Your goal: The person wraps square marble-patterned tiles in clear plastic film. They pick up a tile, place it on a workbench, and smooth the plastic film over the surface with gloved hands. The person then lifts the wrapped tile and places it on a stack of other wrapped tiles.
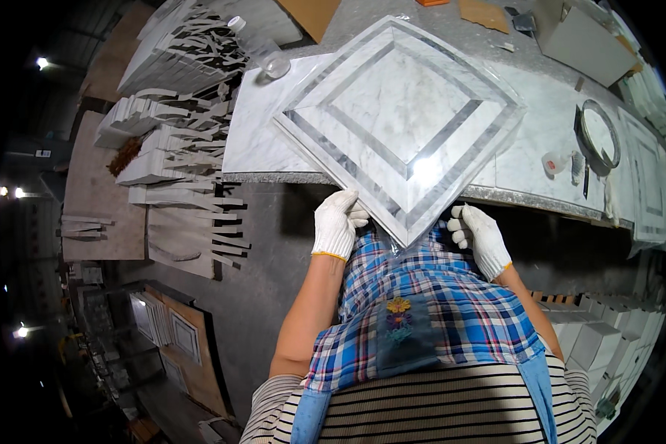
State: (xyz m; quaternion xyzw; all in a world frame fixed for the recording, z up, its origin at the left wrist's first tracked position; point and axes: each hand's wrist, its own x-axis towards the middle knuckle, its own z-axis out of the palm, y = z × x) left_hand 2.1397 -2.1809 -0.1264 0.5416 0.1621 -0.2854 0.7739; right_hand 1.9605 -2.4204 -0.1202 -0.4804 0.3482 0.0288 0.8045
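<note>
A square white marble panel [396, 103] with grey inlaid borders lies turned cornerwise on the table, its near corner jutting past the front edge toward me. Clear plastic film, glossy under the light, covers it and sticks out at the corners. My left hand [336, 226], in a white knit glove, is closed at the panel's lower left edge, with the thumb at the rim and fingers curled beside it. By the lower right edge is my right hand [482, 238], gloved too, its fingers curled in; whatever they pinch is hidden.
White marble slabs cover the table [529, 174]. A clear plastic bottle [263, 48] lies beyond the panel at left. To the right are a roll of tape [601, 133], a small clear container [552, 163] and a cardboard box [581, 41]. Stacked stone strips [177, 133] crowd the left side.
</note>
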